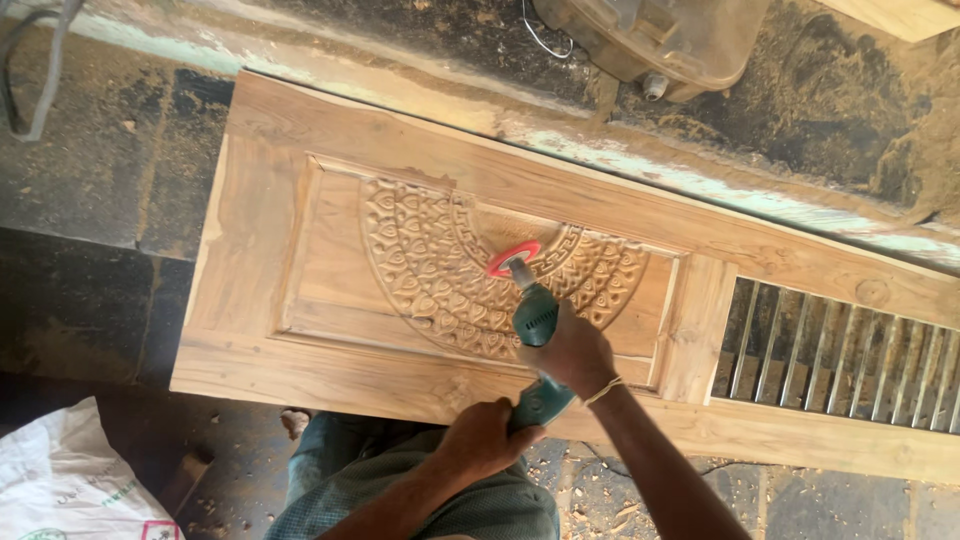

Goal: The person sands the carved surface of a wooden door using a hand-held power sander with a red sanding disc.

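a: both hands are on the green power tool [537, 345]. the right hand [572, 352] is wrapped tight round its body, up near the front, a pale band on that wrist.

b: and the left hand [482, 438]?

a: closed round the rear grip, down at six o'clock from the right one, fingers curled fully in. the tool points up towards eleven o'clock, and its red disc [512, 258] sits right on the carved half-round pattern [440, 270].

b: where on the pattern?

a: near the middle of its upper edge, touching the wood. the carving sits in the recessed panel of a pale wooden door [300, 150] lying flat. at three o'clock from the hands there's a slatted opening [850, 345] in the same door.

b: anything around it?

a: a dusty plastic container [660, 40] at twelve o'clock, beyond the door, and a white sack [60, 480] on the floor at eight o'clock.
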